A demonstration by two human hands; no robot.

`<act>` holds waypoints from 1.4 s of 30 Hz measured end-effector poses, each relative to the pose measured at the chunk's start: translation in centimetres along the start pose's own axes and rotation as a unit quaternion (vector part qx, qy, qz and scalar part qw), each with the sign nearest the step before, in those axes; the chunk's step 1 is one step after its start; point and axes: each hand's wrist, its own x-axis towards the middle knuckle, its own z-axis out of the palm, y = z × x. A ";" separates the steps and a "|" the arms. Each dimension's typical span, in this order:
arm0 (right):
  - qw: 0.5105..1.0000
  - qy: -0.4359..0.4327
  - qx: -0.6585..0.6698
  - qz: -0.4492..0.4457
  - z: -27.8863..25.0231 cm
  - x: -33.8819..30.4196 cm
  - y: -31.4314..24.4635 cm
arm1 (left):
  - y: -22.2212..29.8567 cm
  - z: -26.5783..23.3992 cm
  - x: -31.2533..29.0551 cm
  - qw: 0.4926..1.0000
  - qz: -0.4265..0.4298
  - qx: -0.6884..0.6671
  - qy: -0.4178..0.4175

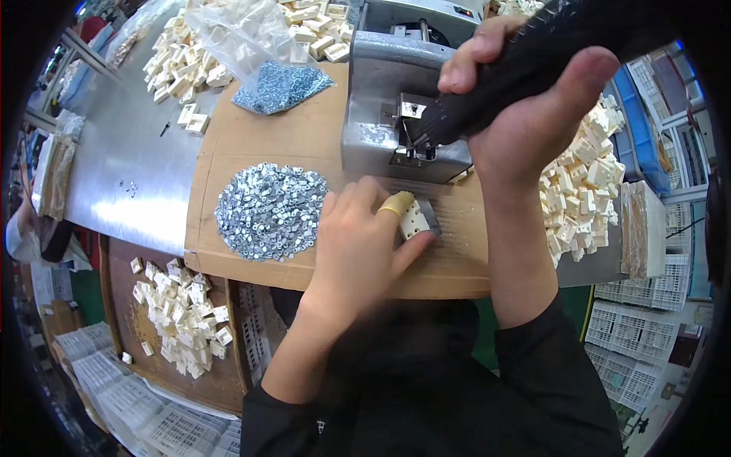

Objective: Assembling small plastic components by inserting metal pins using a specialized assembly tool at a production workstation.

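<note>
My right hand [525, 122] is wrapped round a black power screwdriver [495, 87]. Its tip end meets the small metal outlet on the front of a grey screw feeder [369, 107]; the bit itself is hard to make out. Below the feeder, my left hand [354, 236] pinches a cream plastic block [413, 222] with small holes, which sits against a small metal holder [432, 217]. One left finger wears a yellow finger cot [396, 203]. Just left of that hand lies a round heap of small silvery metal pieces [270, 213] on a cardboard sheet [228, 145].
Bluish screws fill a clear bag [282, 87] at the back of the cardboard. Cream blocks are heaped at the far left [183, 65], at the right [582, 186] and in a brown tray [171, 316] at lower left. A blue bin [643, 122] stands far right.
</note>
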 end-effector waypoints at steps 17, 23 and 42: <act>0.994 -0.003 -0.110 0.018 3.0 -5.8 -2.9 | 0.2 0.2 0.1 0.999 -0.009 0.007 0.036; 0.992 -0.004 -0.125 0.026 2.9 -6.3 -3.0 | -0.1 0.2 0.2 0.999 0.016 0.009 0.031; 0.979 -0.092 -0.166 0.074 2.7 -6.3 -2.1 | 0.3 0.9 0.3 0.992 0.038 0.119 0.017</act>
